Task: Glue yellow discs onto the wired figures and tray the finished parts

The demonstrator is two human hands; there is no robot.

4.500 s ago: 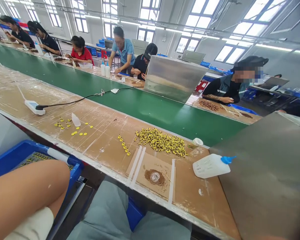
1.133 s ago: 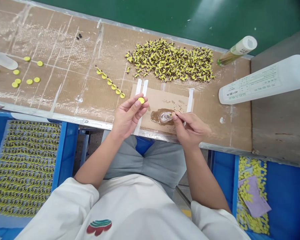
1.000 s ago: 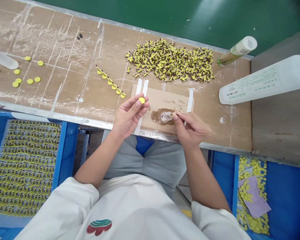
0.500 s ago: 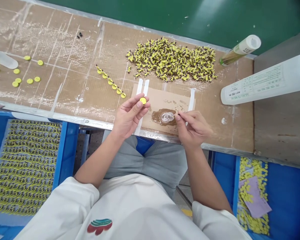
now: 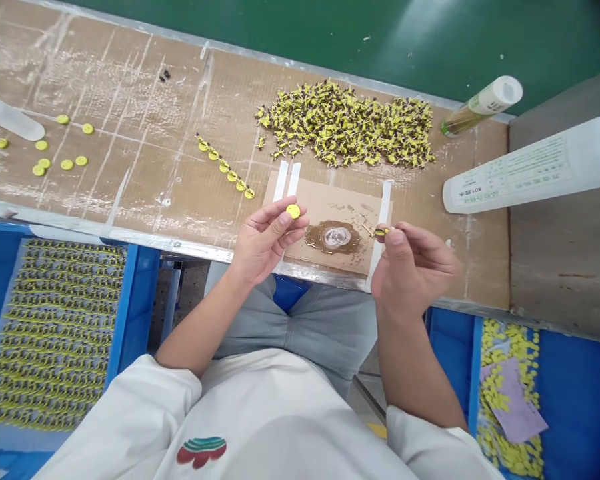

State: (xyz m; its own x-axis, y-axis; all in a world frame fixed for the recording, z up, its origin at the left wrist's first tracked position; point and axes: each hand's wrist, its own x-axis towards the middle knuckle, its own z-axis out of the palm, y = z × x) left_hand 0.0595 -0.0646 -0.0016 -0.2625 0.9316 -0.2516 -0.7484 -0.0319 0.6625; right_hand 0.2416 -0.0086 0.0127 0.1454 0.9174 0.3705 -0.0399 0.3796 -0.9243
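Between thumb and fingertips, my left hand (image 5: 263, 240) holds a small round yellow disc (image 5: 293, 211). My right hand (image 5: 413, 267) pinches a tiny yellow-and-dark figure (image 5: 381, 232), its thin pale part pointing left. Between the hands lies a cardboard piece (image 5: 310, 193) taped to the bench, bearing a brown wet patch (image 5: 314, 235) with a small clear round dish (image 5: 337, 236) in it. Beyond it spreads a heap of similar yellow-and-dark figures (image 5: 345, 127). Left of the heap, a slanting row of yellow discs with figures on them (image 5: 231, 177) rests on the bench.
Loose yellow discs (image 5: 67, 165) lie at the left near a white bottle (image 5: 10, 117). A large white bottle (image 5: 525, 167) and a clear tube of thin sticks (image 5: 480, 107) lie at the right. Below the bench edge, blue bins hold rows of finished-looking pieces (image 5: 55, 333) and yellow discs (image 5: 510, 393).
My right hand has moved right, away from the clear dish, bringing the tiny figure into clearer sight. My left hand, still holding the disc, has shifted slightly. The whole view has shifted a little.
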